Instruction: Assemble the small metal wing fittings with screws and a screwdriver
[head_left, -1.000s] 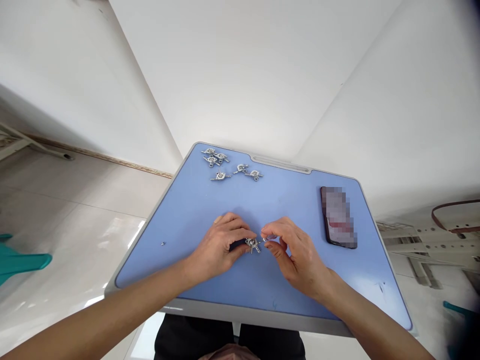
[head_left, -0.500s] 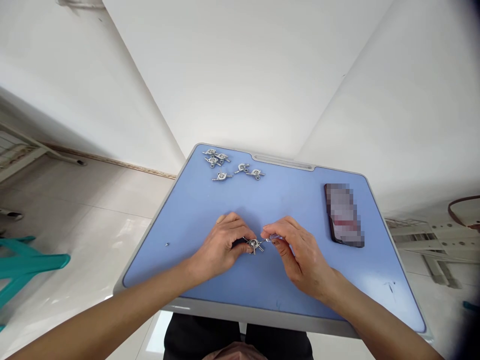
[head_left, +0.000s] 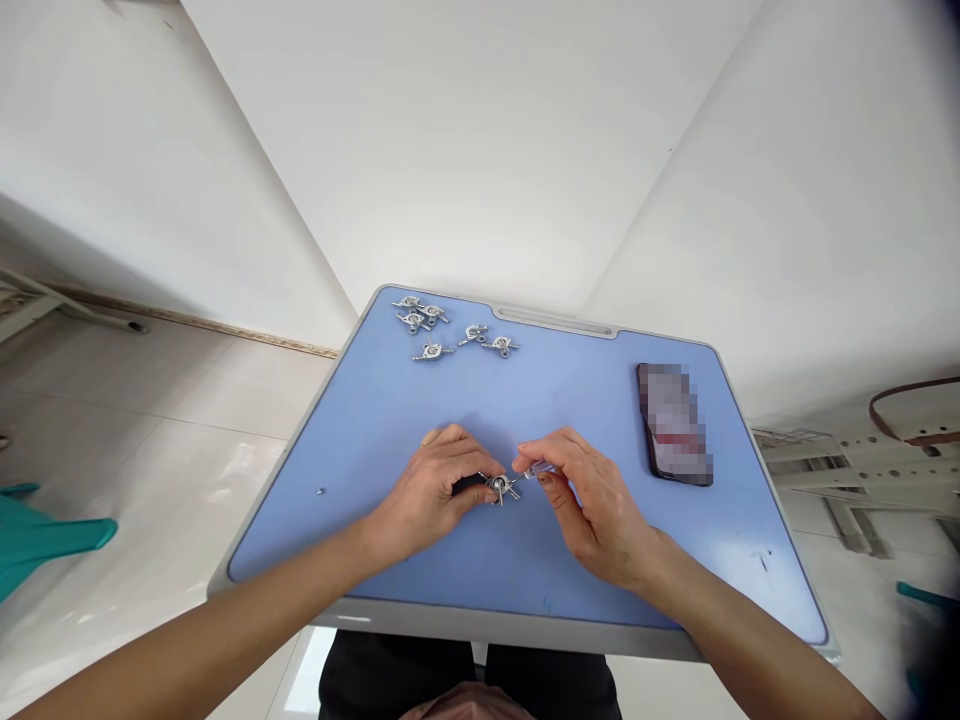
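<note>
My left hand (head_left: pixel 439 490) pinches a small silver metal fitting (head_left: pixel 500 488) against the blue tabletop. The fitting has a round centre and thin pipe-like stems; my fingertips cover its left side. In my closed right hand (head_left: pixel 592 500) is a small screwdriver with a clear, purplish handle (head_left: pixel 538 468). Its thin shaft points left and reaches the right side of the fitting; whether the tip sits in a screw is too small to tell. Farther back on the table lie several similar metal fittings (head_left: pixel 433 351), some of them touching.
A phone (head_left: pixel 675 425) lies on the right of the blue table (head_left: pixel 360 420). A tiny metal piece (head_left: pixel 321 491) is near the left edge. White walls stand behind the table. A teal stool (head_left: pixel 52 535) is on the floor at left.
The whole view has shifted slightly, so the table and hands appear a little farther left. Both hands keep nearly the same hold on the fitting and the screwdriver.
</note>
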